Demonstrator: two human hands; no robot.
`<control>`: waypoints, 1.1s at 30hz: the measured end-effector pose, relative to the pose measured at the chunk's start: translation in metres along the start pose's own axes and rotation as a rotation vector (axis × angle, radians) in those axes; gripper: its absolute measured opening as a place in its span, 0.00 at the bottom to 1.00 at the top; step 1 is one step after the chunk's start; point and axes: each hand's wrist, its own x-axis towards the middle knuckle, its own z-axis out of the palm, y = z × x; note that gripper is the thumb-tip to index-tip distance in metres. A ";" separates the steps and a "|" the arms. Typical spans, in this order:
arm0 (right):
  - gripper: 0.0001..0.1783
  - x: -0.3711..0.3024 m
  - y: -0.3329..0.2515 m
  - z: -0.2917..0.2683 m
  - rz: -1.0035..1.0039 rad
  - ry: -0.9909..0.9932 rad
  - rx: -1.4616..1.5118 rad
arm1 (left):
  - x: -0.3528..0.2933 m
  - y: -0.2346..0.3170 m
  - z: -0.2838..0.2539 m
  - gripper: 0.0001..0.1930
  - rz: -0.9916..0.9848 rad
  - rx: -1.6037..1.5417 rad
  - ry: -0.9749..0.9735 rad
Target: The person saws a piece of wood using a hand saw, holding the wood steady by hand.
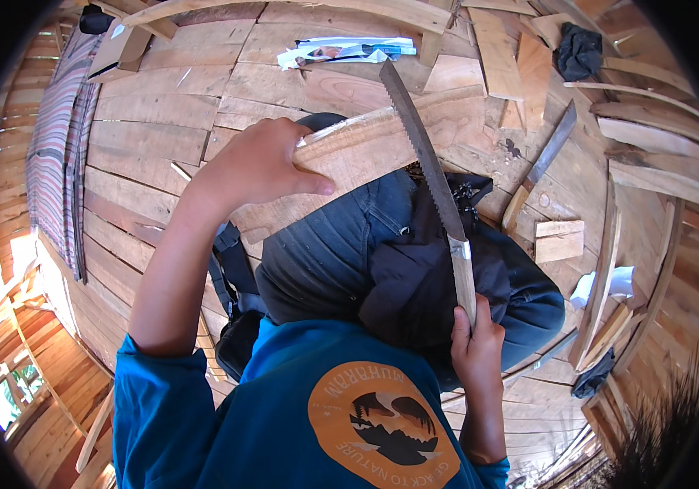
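Note:
A light wooden board [366,156] lies slantwise across my raised knee, its far end reaching to the upper right. My left hand [256,169] is closed on the board's near-left part, thumb on the face and fingers over the far edge. In my right hand [478,344] is the wooden handle of a handsaw [431,167] with a narrow toothed blade. The blade points up and away and crosses in front of the board. Whether its teeth touch the wood I cannot tell.
On the plank floor [154,106] to the right lie a machete [549,151] and a small wood block [560,240]. Beyond the board is a white plastic wrapper [348,50]. Timber pieces [655,138] line the right side; a striped cloth [64,147] hangs at the left.

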 end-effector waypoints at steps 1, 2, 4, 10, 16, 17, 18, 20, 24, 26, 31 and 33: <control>0.12 -0.001 0.000 -0.001 0.007 -0.003 -0.009 | 0.001 -0.001 0.000 0.35 -0.004 -0.022 -0.018; 0.12 -0.001 -0.001 -0.001 0.014 -0.006 -0.018 | 0.001 -0.002 0.000 0.35 0.002 -0.032 -0.017; 0.12 -0.002 0.000 -0.001 0.012 -0.004 -0.032 | 0.003 -0.005 0.001 0.34 0.018 -0.051 -0.017; 0.13 -0.003 0.005 0.006 -0.005 0.024 -0.056 | 0.006 -0.012 0.007 0.32 0.069 -0.060 0.031; 0.12 -0.004 0.003 0.012 0.027 0.070 -0.007 | 0.005 -0.011 0.004 0.35 0.053 -0.082 0.006; 0.12 -0.004 0.001 0.010 0.038 0.072 0.015 | 0.005 -0.010 0.003 0.35 0.042 -0.078 0.005; 0.12 -0.003 0.000 0.009 0.048 0.075 0.038 | 0.004 -0.009 0.003 0.35 0.031 -0.074 0.004; 0.12 -0.002 0.003 0.007 0.023 0.050 0.011 | 0.004 -0.009 0.002 0.36 0.022 -0.069 0.002; 0.12 0.000 0.005 0.007 0.015 0.028 0.008 | 0.004 -0.009 0.002 0.36 0.025 -0.069 0.005; 0.12 0.000 0.007 0.009 0.018 0.028 0.014 | 0.004 -0.008 0.002 0.35 0.018 -0.086 -0.006; 0.12 0.000 0.005 0.009 0.023 0.033 0.023 | 0.004 -0.004 -0.002 0.36 -0.025 -0.114 -0.047; 0.12 0.000 0.006 0.009 0.023 0.028 0.020 | 0.004 -0.004 -0.001 0.37 -0.017 -0.101 -0.028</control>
